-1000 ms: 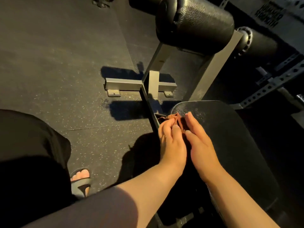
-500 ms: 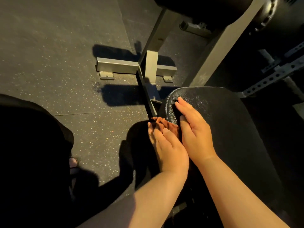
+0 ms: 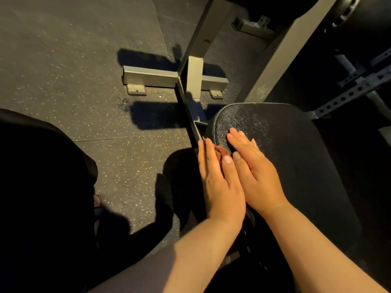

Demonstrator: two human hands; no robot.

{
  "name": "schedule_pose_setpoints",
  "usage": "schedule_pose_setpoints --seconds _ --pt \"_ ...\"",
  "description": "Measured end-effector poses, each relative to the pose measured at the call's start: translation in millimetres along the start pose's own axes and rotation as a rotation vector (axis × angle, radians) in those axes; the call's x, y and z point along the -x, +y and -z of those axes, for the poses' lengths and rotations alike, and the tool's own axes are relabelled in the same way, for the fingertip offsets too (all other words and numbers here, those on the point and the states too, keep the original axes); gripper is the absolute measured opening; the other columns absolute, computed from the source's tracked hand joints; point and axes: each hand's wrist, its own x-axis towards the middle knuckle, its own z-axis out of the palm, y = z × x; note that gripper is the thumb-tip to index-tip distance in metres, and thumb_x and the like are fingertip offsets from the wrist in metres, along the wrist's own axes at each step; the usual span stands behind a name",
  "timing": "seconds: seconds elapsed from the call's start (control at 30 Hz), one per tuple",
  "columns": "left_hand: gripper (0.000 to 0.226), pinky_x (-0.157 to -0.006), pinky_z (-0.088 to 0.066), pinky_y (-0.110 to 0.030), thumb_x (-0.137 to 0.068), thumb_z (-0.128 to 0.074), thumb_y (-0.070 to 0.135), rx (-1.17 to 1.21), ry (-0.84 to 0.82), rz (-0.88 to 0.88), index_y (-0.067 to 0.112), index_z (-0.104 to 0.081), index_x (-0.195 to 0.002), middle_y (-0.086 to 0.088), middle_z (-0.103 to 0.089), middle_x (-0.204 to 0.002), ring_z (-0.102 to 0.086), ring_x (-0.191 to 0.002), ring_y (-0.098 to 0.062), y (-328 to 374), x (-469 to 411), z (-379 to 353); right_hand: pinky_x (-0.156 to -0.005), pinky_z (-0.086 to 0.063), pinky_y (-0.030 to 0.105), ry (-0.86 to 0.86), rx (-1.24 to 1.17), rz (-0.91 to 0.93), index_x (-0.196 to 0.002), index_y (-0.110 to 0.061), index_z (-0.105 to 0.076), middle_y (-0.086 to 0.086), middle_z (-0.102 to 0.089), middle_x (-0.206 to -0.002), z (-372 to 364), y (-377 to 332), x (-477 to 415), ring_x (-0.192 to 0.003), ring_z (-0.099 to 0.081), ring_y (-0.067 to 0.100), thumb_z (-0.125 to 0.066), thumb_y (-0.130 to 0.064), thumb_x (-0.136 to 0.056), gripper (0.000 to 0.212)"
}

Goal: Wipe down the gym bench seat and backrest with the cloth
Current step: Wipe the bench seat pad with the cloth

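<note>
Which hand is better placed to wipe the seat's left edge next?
Probably left: the left hand lies flat over the cloth at that edge; the right hand rests atop the seat.

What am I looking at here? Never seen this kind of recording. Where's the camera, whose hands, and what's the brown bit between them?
There is no robot here, just a person working with bare hands. Every picture comes from one wide-angle camera worn on that person's head, looking forward and down, so the arms enter from the bottom. The black padded surface is a gym bench seat. It stands on a grey steel frame over speckled rubber flooring. The left hand lies with straight fingers along the seat's left edge. The right hand lies flat on the seat beside it. The brown bit is a reddish-brown cloth, mostly hidden under the hands, so it seems pressed rather than gripped. The dark mass at the left is the person's clothing.
</note>
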Motion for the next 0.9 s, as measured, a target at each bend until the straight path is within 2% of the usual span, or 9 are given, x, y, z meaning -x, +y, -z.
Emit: schedule_pose_setpoints --seconds 0.07,0.2,0.23,0.33,0.4,0.5,0.67,0.8,0.9 --pt "0.047 -0.114 -0.014 -0.006 -0.108 -0.034 0.032 -0.012 0.041 0.035 0.030 -0.032 -0.155 0.019 -0.021 -0.162 -0.018 -0.145 0.010 8 -28 -1 -0.124 -0.011 0.023 0.004 0.008 0.010 -0.147 -0.026 -0.048 -0.017 -0.039 -0.155 0 1 -3 -0.147 -0.025 -0.005 -0.044 -0.010 -0.106 0.044" --pt "0.046 -0.121 -0.027 -0.034 -0.106 -0.029 0.043 0.033 0.070 0.169 0.033 -0.044 -0.148 0.015 -0.044 -0.152 -0.038 -0.140 -0.003 13 -83 1 -0.124 -0.011 0.022 0.016 0.022 0.020 -0.147 -0.025 -0.048 -0.016 -0.040 -0.155 -1 1 -3 -0.146 -0.025 -0.006 -0.043 -0.011 -0.105 0.044" --pt "0.046 -0.121 -0.026 -0.032 -0.107 -0.028 0.043 0.020 0.064 0.166 0.035 -0.043 -0.149 0.016 -0.044 -0.152 -0.038 -0.139 -0.002 14 -82 2 -0.124 -0.011 0.022 0.015 0.021 0.011 -0.147 -0.025 -0.048 -0.016 -0.040 -0.155 -1 1 -3 -0.146 -0.025 -0.007 -0.044 -0.010 -0.105 0.045" --pt "0.046 -0.115 -0.019 -0.009 -0.109 -0.027 0.039 -0.003 0.058 0.082 0.034 -0.032 -0.154 0.017 -0.029 -0.159 -0.025 -0.140 0.009 8 -37 3 -0.125 -0.012 0.024 0.028 0.017 0.004 -0.146 -0.026 -0.049 -0.016 -0.040 -0.155 -2 1 -3 -0.146 -0.026 -0.007 -0.044 -0.010 -0.105 0.045" --pt "0.053 -0.115 -0.017 -0.007 -0.106 -0.032 0.045 -0.008 0.035 0.018 0.035 -0.022 -0.157 0.015 -0.016 -0.165 -0.017 -0.144 0.011 -3 2 6 -0.125 -0.013 0.026 0.033 0.010 0.004 -0.146 -0.026 -0.051 -0.015 -0.041 -0.155 -2 2 -3 -0.146 -0.026 -0.006 -0.044 -0.012 -0.104 0.045" --pt "0.062 -0.117 -0.018 -0.012 -0.100 -0.033 0.057 -0.036 -0.056 -0.034 0.040 -0.011 -0.156 0.025 -0.001 -0.163 -0.011 -0.146 0.012 -17 27 4 -0.126 -0.013 0.028 0.033 -0.012 0.000 -0.145 -0.026 -0.052 -0.016 -0.042 -0.155 -2 2 -3 -0.146 -0.027 -0.005 -0.043 -0.011 -0.103 0.045" --pt "0.049 -0.113 -0.015 -0.004 -0.108 -0.035 0.027 -0.003 0.004 -0.007 0.029 -0.028 -0.156 0.018 -0.015 -0.164 -0.012 -0.145 0.014 -5 -9 1 -0.126 -0.014 0.029 0.038 -0.016 -0.006 -0.145 -0.027 -0.050 -0.018 -0.041 -0.154 -2 1 -3 -0.146 -0.027 -0.006 -0.043 -0.012 -0.105 0.044" --pt "0.044 -0.103 -0.015 0.005 -0.109 -0.030 0.031 0.027 0.036 0.042 0.033 -0.036 -0.153 0.016 -0.022 -0.163 -0.018 -0.143 0.012 -2 -31 2 -0.126 -0.015 0.030 0.039 0.012 0.006 -0.146 -0.029 -0.048 -0.019 -0.040 -0.154 -3 0 -2 -0.146 -0.025 -0.007 -0.044 -0.016 -0.106 0.041" --pt "0.052 -0.108 -0.010 0.000 -0.108 -0.030 0.041 -0.018 0.006 0.052 0.035 -0.020 -0.158 0.016 -0.010 -0.166 -0.008 -0.149 0.005 -2 -12 1 -0.126 -0.015 0.031 0.053 0.006 0.002 -0.145 -0.028 -0.050 -0.018 -0.041 -0.154 -2 0 -2 -0.146 -0.026 -0.007 -0.044 -0.015 -0.106 0.041"
